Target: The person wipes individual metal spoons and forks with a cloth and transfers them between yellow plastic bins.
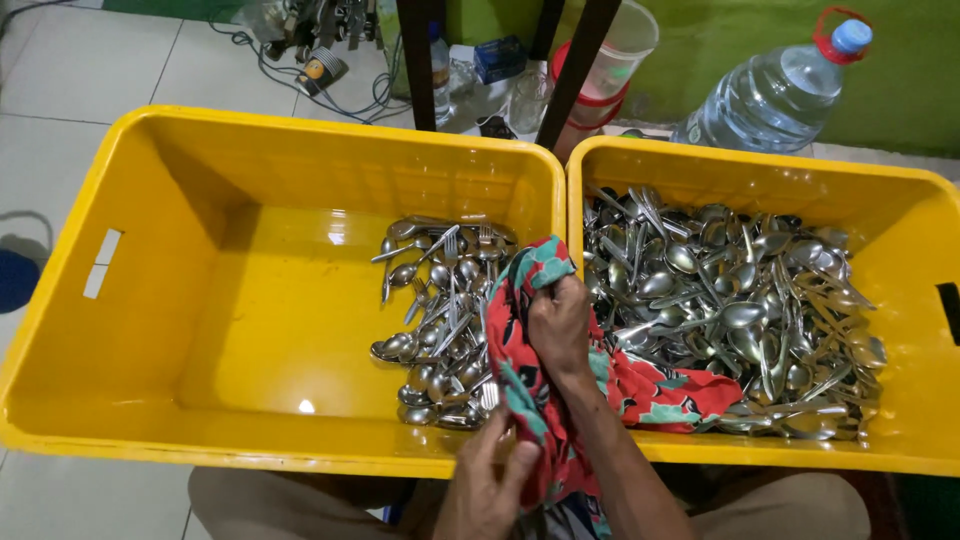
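A red and teal patterned cloth (530,390) drapes over the shared rims of two yellow crates, its tail trailing toward 3 o'clock onto the heap of spoons (740,310) filling the right crate (915,250). The left crate (200,300) holds a smaller pile of spoons and forks (440,330) against its right wall. At 12 o'clock stand dark table legs (570,70), a plastic water bottle (775,95) and tangled cables (330,75). The right hand (560,325), arm reaching up from 6 o'clock, is closed around the cloth's upper part. The left hand (485,490), at 6 o'clock, pinches its lower end.
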